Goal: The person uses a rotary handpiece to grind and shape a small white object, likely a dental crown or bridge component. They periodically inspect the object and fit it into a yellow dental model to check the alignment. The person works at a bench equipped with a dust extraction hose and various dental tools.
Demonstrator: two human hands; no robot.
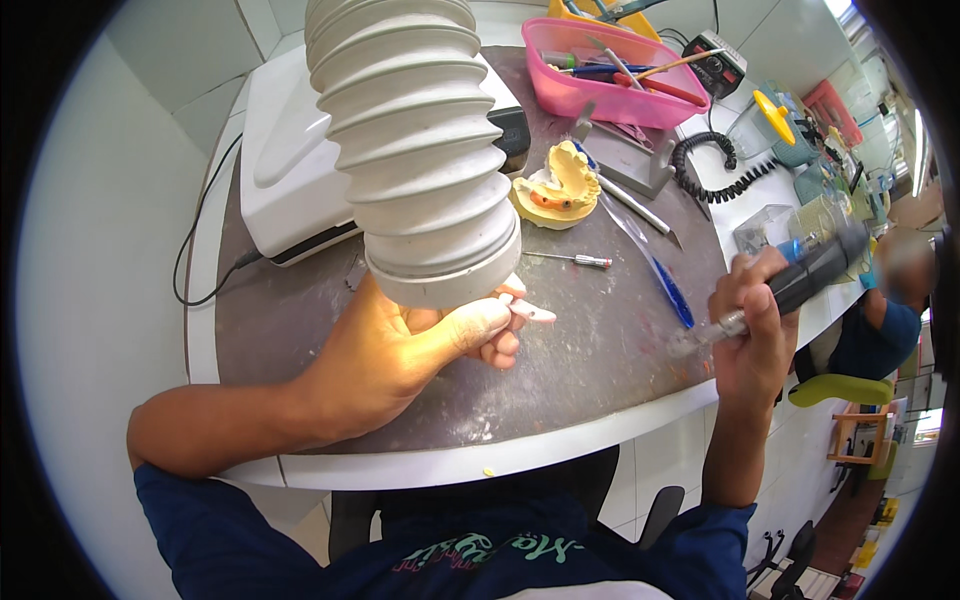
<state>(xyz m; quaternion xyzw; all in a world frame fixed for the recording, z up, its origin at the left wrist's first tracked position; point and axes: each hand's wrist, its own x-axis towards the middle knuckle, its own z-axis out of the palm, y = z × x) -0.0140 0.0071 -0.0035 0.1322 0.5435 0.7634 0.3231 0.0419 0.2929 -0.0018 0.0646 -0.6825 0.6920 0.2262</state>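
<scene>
My left hand (395, 350) is closed, pinching a small pale pink dental piece (532, 313) between thumb and fingers. It is just below the mouth of a ribbed white suction hose (425, 150), which hides part of the fingers. To the right, my right hand (752, 335) grips a dark rotary handpiece (812, 270), its metal end pointing left toward the pink piece but well apart from it. The handpiece tip is blurred. Beyond my left hand stands a yellow dental cast (560, 200) with a reddish area, and a small screwdriver (575, 259) lies nearer.
A blue-handled knife (668, 290) and a craft knife (640, 205) lie right of the cast. A pink tub (610, 95) of tools stands at the back. At left is a white machine (290, 160) with a cable. Another person (880, 320) sits far right.
</scene>
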